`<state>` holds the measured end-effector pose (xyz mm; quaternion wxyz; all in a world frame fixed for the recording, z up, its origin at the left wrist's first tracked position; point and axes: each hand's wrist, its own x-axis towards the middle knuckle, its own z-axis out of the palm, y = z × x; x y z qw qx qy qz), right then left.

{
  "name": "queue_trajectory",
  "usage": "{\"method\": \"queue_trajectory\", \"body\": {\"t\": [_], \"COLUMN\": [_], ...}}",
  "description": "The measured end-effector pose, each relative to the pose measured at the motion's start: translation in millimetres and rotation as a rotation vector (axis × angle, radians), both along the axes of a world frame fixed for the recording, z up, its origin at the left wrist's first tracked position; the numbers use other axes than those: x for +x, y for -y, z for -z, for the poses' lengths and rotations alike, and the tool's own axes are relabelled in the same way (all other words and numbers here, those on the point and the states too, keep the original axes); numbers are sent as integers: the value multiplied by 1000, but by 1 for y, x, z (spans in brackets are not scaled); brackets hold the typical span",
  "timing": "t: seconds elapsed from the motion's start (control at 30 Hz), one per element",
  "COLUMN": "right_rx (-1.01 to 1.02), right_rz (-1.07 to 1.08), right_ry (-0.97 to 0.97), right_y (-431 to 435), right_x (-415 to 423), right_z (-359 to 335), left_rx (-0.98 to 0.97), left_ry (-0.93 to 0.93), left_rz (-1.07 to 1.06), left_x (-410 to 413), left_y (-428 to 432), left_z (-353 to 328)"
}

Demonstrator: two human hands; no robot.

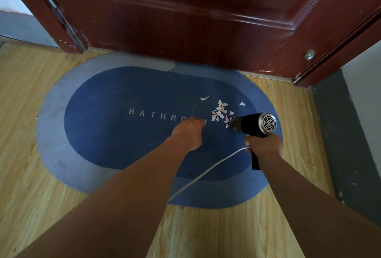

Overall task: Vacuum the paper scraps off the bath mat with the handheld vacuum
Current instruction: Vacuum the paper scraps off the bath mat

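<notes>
A blue oval bath mat (115,130) lettered BATHROOM lies on the wood floor before a door. Several white paper scraps (220,111) are scattered on its right part. My right hand (265,144) grips the handle of a black handheld vacuum (250,123), whose nozzle points left and down at the near edge of the scraps and whose silver grille faces me. A white cord (206,172) trails from it toward me. My left hand (188,132) rests on the mat just left of the scraps, its fingers curled down over the last letters; whether it holds anything is hidden.
A dark red wooden door (195,20) stands shut right behind the mat, with a round metal stopper (309,54) at its lower right. A grey wall base (338,134) runs along the right. Light wood floor (31,175) surrounds the mat.
</notes>
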<state>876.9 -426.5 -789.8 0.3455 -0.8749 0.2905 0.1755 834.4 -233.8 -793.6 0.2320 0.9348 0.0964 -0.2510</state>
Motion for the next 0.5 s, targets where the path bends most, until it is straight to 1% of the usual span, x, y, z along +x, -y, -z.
{"method": "queue_trajectory", "body": {"t": [0.27,0.37,0.5], "right_rx": [14,4,-13], "right_rz": [38,17,-65], "right_ry": [53,20,-9], "right_y": [-2,0,2], "right_x": [4,4,2], "right_z": [3,3,0], "left_rx": [-6,-6,4], "left_ry": [-14,-14,-7], "left_rz": [-1,-3,-1], "left_x": [1,2,2], "left_y": [4,5,5], "left_z": [4,6,5]}}
